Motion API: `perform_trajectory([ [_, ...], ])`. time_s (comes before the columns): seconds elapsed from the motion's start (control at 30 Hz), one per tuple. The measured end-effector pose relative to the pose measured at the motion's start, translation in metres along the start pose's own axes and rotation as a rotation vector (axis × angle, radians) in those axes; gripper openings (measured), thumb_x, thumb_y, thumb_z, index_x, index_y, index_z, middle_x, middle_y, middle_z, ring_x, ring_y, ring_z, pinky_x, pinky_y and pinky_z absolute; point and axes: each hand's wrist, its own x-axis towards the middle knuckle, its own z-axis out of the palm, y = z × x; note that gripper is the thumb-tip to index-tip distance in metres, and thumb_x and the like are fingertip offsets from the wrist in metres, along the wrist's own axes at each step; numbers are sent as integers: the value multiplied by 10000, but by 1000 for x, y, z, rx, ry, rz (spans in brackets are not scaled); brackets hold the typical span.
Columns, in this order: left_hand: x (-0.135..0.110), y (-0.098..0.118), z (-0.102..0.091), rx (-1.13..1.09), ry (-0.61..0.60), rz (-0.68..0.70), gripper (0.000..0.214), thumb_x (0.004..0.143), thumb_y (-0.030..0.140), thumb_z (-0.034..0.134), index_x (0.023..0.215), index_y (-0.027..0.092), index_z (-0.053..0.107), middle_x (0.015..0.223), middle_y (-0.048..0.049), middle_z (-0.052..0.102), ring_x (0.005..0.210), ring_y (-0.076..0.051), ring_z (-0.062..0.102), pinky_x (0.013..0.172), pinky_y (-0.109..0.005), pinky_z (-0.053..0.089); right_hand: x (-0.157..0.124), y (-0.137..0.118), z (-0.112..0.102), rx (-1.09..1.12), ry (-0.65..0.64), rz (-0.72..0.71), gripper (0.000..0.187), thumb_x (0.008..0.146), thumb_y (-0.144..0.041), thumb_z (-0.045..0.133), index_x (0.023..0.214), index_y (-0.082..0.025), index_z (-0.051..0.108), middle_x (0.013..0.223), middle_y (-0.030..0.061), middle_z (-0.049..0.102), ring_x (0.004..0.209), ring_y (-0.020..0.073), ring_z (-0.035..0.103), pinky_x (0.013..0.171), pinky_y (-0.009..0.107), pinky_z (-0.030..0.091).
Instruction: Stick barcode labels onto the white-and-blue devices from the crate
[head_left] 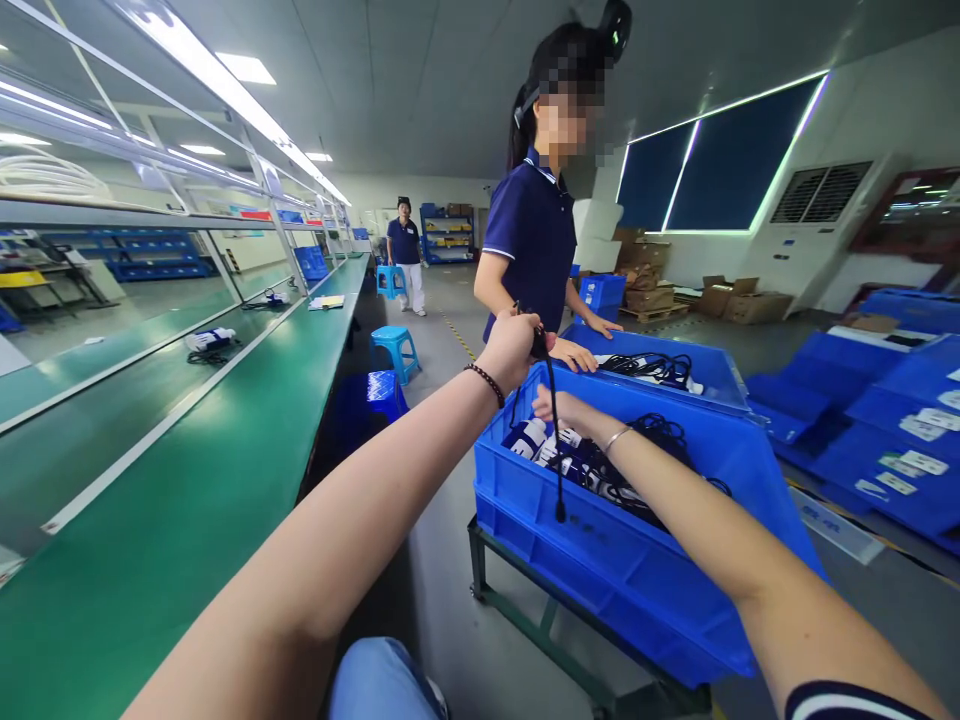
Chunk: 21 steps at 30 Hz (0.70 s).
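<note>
My left hand [512, 348] is raised above the near corner of a blue crate [630, 560], closed around a black cable [556, 450]. The cable's end dangles in front of the crate wall. Lower and to the right, my right hand [564, 410] is inside the crate's opening, just over several white and navy devices [531, 440]. Its fingers look curled, but what they hold, if anything, is hidden. More black cords [660, 432] lie tangled over the devices in the crate.
A person in a navy shirt [529, 230] stands behind, hands at a second blue crate [712, 368]. The green workbench [247, 470] on the left carries a corded device [211, 340]. Blue stools [396, 350] stand beside it. A wheeled frame [540, 640] supports the near crate.
</note>
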Motion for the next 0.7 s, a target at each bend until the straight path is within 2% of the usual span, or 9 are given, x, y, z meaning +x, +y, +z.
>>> perform_trajectory([
  [0.1,3,-7,19,-6,-6,65,464,883,26,419,1332,126,351,753,17,461,554,-80,535,595,-204,477,-34,-37,-15,69,-308,42,714,955,-697,173,1062,-123,582,740,96,622,658,192,611,709,403,528],
  [0.17,7,-14,28,22,-41,81,563,882,32,447,1416,132,299,818,-9,498,595,-85,553,589,-197,463,-55,-54,-25,115,-444,-21,603,964,-669,245,1121,-167,538,718,63,611,622,184,603,651,372,536],
  [0.2,8,-17,30,38,-62,80,597,886,42,463,1445,136,277,854,-24,512,616,-88,559,594,-201,464,-64,-61,-31,139,-451,-57,504,967,-619,350,1101,-169,536,667,33,579,559,161,567,567,308,515],
  [0.27,11,-25,33,68,-108,85,642,881,49,496,1473,141,264,920,-49,537,663,-94,570,642,-222,483,-74,-76,-43,199,-317,-147,350,927,-479,549,997,-136,562,545,-39,441,414,83,394,395,164,345],
  [0.37,12,-41,36,171,-210,149,707,833,28,573,1474,96,282,1018,-97,585,795,-128,611,785,-266,508,-69,-95,-61,353,44,-396,321,818,-396,692,803,-108,550,484,-105,228,385,28,133,345,137,106],
  [0.43,9,-55,38,331,-346,204,717,818,31,597,1469,78,299,1105,-135,610,927,-175,630,876,-304,504,-56,-97,-73,411,302,-616,382,791,-449,676,697,-148,459,477,-107,182,401,39,115,359,161,111],
  [0.5,4,-73,37,574,-525,282,702,870,112,591,1495,79,274,1266,-167,572,1111,-216,594,986,-335,463,-42,-85,-90,269,559,-703,429,849,-539,505,666,-186,345,492,-86,219,411,61,194,393,179,205],
  [0.6,-3,-102,24,1115,-816,328,692,984,317,489,1544,75,162,1464,-176,413,1334,-224,438,1122,-324,334,-35,-44,-129,-187,795,-539,400,894,-528,295,666,-200,320,552,-29,384,482,102,384,500,228,351],
  [0.7,-14,-123,-7,1470,-987,257,575,955,332,543,1429,27,428,1401,-216,470,1322,-296,444,1119,-376,337,-58,4,-187,-487,780,-337,326,767,-378,562,562,-193,390,505,-8,418,503,131,393,547,271,337],
])
